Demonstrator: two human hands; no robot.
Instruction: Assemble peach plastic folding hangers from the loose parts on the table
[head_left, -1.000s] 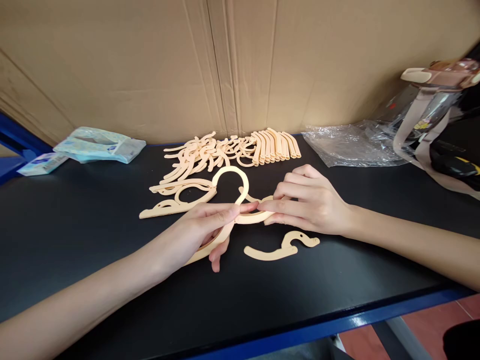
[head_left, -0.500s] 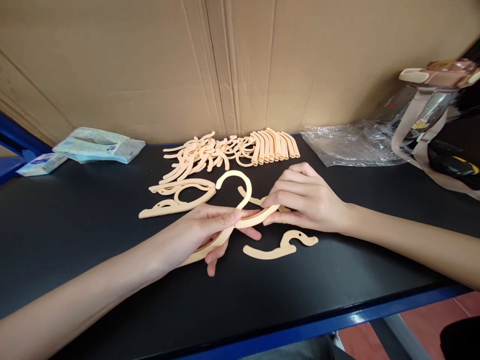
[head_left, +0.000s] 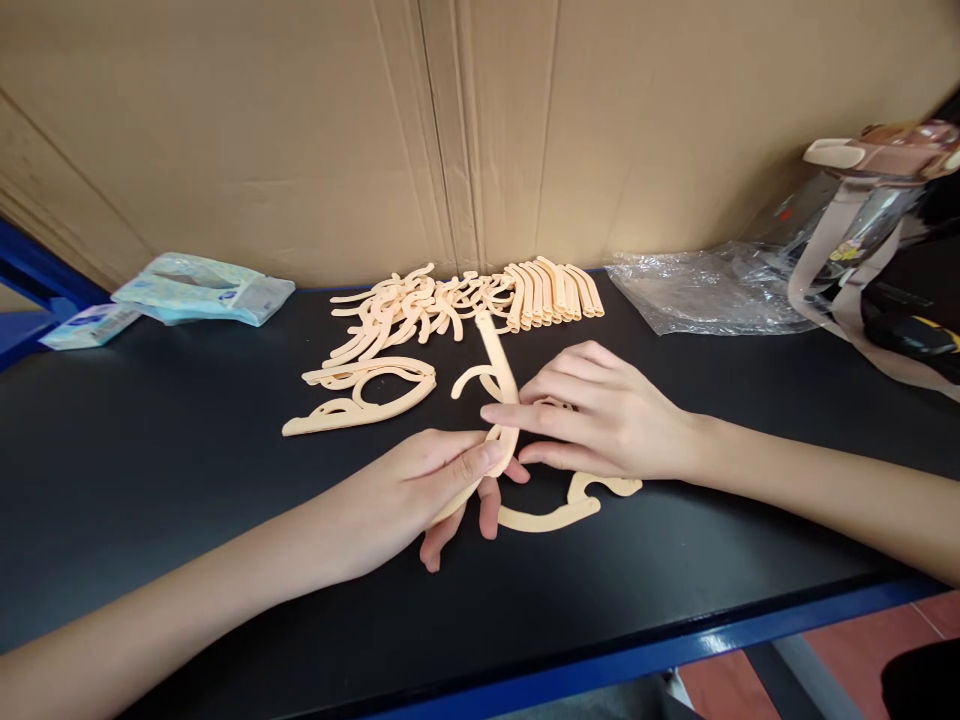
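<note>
A cream plastic folding clothes hanger (head_left: 504,375) is pinched in my left hand (head_left: 442,475), with the thumb on top near its joint. One arm of it points up and away, and its curved hook sticks out to the left. Beside it is my right hand (head_left: 607,415), fingers extended and thumb apart, the index fingertip reaching across the hanger's arm. A joined arm and hook piece (head_left: 551,520) lies on the table under my hands. Another cream piece (head_left: 555,403) is mostly hidden behind my right hand. Folded hangers (head_left: 375,412) lie to the left.
Loose hooks and arms (head_left: 397,310) are heaped at the back of the black table (head_left: 187,440), beside a row of arms (head_left: 547,290). Tissue packs (head_left: 202,290) lie back left. Clear plastic film (head_left: 697,290) and a strapped bottle (head_left: 862,200) are at the right.
The hanger has turned, so its free arm now points away and its hook lies to the left. My right hand has loosened from the arm, its fingers now extended beside it.
</note>
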